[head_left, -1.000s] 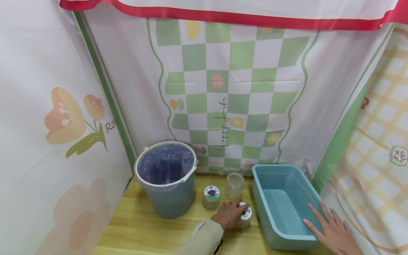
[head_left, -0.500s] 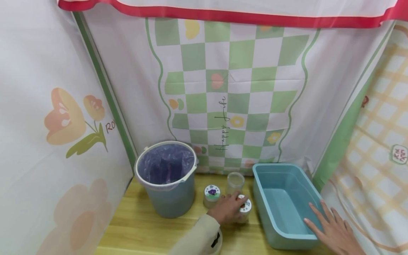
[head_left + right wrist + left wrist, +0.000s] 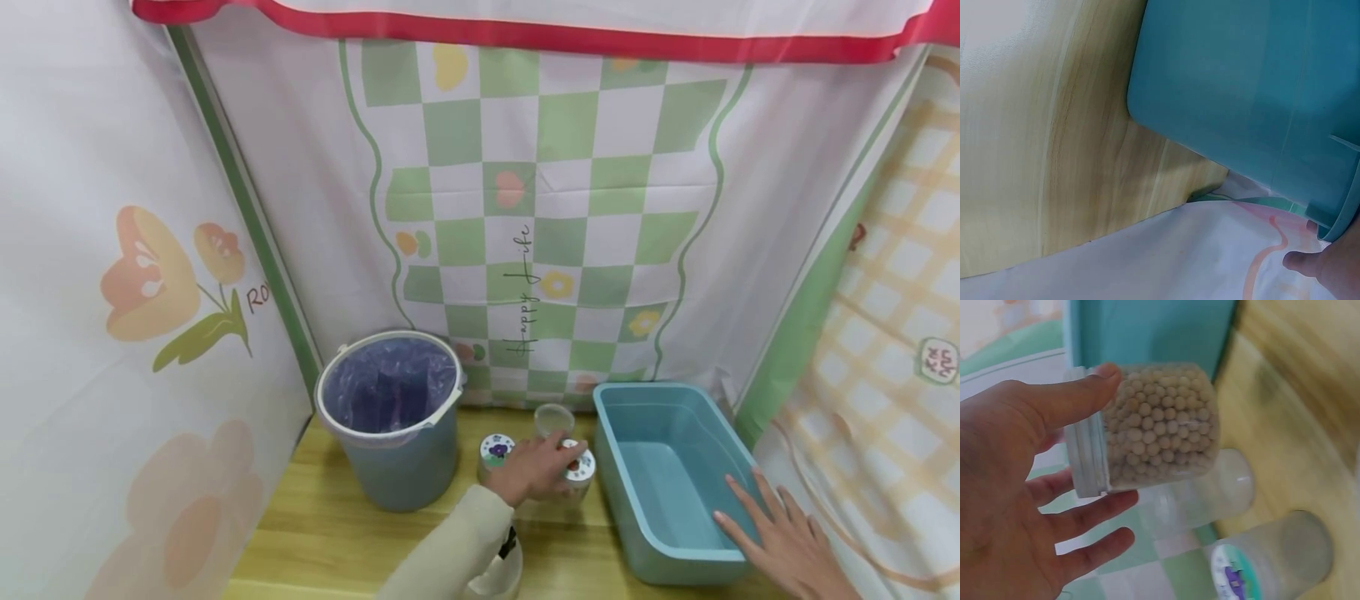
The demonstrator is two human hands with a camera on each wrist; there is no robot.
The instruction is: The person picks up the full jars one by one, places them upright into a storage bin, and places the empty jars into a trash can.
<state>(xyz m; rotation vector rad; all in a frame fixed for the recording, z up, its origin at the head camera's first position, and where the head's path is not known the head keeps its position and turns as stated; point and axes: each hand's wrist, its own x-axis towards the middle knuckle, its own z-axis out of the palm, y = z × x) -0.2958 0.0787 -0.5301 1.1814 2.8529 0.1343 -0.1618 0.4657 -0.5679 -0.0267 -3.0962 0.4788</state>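
Observation:
My left hand grips a clear jar by its white lid, which has a printed picture. In the left wrist view the jar is full of small round beige beads and hangs sideways, thumb on one side of the lid and fingers on the other. Behind it are an uncovered clear jar and a second jar with a purple flower on its lid. My right hand lies with spread fingers at the right rim of a blue plastic tub.
A grey-blue bucket with a white rim and a purple liner bag stands at the left. A pale round container sits partly under my left sleeve. Printed cloth hangs around the wooden table.
The left hand has carried the beaded jar up and toward the back, from the table to beside the uncovered jar. My right hand stays at the tub.

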